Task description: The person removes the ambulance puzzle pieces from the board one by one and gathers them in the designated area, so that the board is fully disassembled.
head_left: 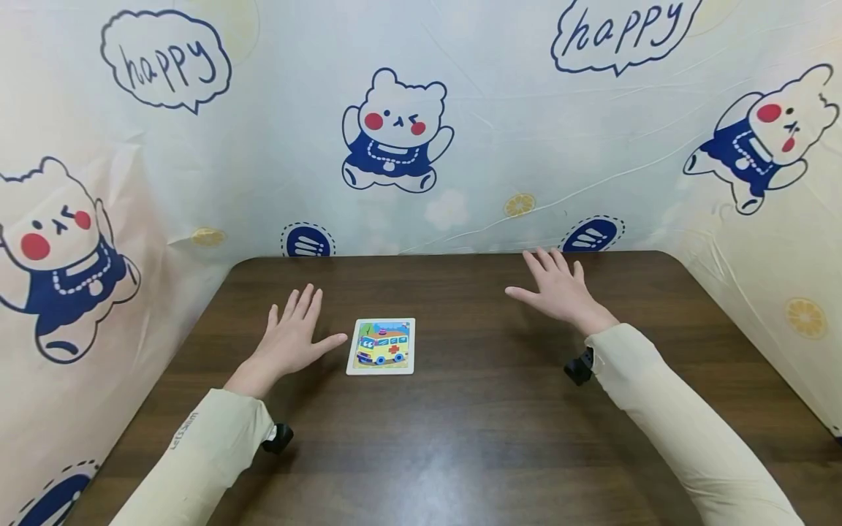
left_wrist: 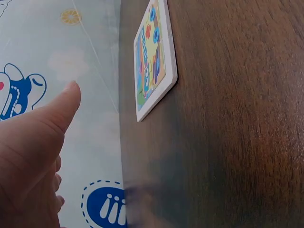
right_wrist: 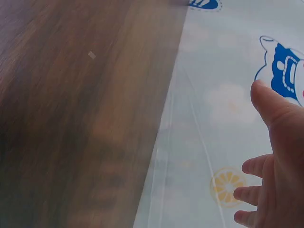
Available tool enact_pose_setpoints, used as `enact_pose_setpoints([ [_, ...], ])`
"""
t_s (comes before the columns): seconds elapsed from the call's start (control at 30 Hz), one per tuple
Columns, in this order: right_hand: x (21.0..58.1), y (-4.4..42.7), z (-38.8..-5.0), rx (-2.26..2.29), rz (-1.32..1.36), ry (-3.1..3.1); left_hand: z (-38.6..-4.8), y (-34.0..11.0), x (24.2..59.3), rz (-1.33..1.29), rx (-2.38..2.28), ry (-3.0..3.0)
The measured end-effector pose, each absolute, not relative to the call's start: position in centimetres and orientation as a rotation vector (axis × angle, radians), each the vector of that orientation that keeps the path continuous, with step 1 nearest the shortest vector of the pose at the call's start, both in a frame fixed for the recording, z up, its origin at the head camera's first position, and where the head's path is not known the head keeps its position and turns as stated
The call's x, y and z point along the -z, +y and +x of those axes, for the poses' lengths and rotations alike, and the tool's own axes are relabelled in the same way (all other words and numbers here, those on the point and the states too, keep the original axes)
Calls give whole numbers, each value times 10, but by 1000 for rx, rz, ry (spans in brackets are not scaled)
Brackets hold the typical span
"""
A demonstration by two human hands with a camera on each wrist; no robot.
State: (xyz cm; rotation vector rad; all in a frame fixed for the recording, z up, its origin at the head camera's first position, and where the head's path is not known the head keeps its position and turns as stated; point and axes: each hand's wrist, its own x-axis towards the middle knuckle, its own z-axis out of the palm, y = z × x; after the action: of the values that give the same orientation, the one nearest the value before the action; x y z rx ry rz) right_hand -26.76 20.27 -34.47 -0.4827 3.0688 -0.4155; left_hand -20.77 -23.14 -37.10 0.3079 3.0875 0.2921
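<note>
Head view: fingers spread, left hand (head_left: 289,339) near picture board (head_left: 383,348), right hand (head_left: 563,294) farther.

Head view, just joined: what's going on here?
A person holds both bare hands over a brown table, fingers spread, gripping nothing. A white-bordered picture tile, showing a yellow vehicle with a red cross, lies flat between them. The left hand is nearer, its thumb pointing toward the tile but not touching it. The right hand is farther off, toward the table's far edge. A bear-printed backdrop stands behind.
</note>
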Motion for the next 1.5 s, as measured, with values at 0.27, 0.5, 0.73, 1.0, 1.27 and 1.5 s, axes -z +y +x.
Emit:
enact_pose_setpoints([
  [0.27, 342, 178, -272, 406, -606, 3070, -208, -232, 376, 388, -339, 3077],
  [0.5, 345, 155, -274, 475, -696, 3043, -210, -229, 382, 429, -347, 3049],
  [0.73, 349, 135, -272, 554, -753, 3011, -210, -228, 386, 479, -338, 3005],
  [1.0, 361, 110, -271, 569, -786, 2970, -211, -225, 393, 557, -346, 2968],
  [1.27, 373, 81, -268, 640, -820, 2911, -214, -221, 397, 557, -384, 2911],
  [1.5, 383, 60, -263, 651, -853, 2838, -216, -218, 400, 568, -392, 2870],
])
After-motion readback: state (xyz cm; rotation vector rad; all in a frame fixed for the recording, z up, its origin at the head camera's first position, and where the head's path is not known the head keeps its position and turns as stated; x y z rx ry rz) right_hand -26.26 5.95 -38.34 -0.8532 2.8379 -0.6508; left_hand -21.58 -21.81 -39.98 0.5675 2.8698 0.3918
